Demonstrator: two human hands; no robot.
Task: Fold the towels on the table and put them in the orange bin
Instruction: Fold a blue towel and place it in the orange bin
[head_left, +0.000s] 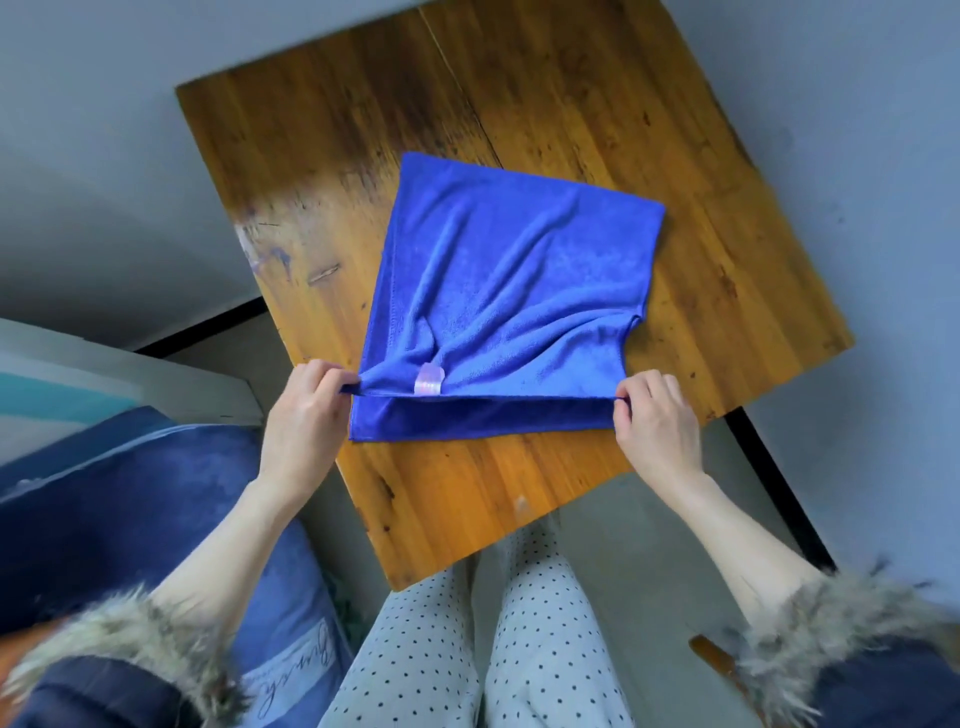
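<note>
The orange bin does not show anywhere in the head view, and only a single blue towel (498, 291) can be seen; whether others lie outside the picture cannot be told. The person's upper arms are cut off by the lower edge, and fur-trimmed cuffs (831, 623) hide the sleeves' ends. At the lower left a dark blue cushion or bag (119, 493) with pale script lettering is partly cropped, and the lettering is too blurred to read. The towel lies near the middle of the wooden worktop (322, 156), its far part flat but creased, its near part doubled so that a darker lower layer shows beneath a raised edge. A small pale tag (428, 382) sits on that raised edge, closer to the left corner. The left hand (306, 410) pinches the left corner of the raised edge between thumb and curled fingers, and the right hand (657, 421) pinches the right corner in the same way, so the edge runs taut between them, lifted just above the lower layer. Both hands sit at the near side of the towel, over the worktop's front part. Below them, knees in dotted trousers (519, 649) show past the worktop's near edge.
</note>
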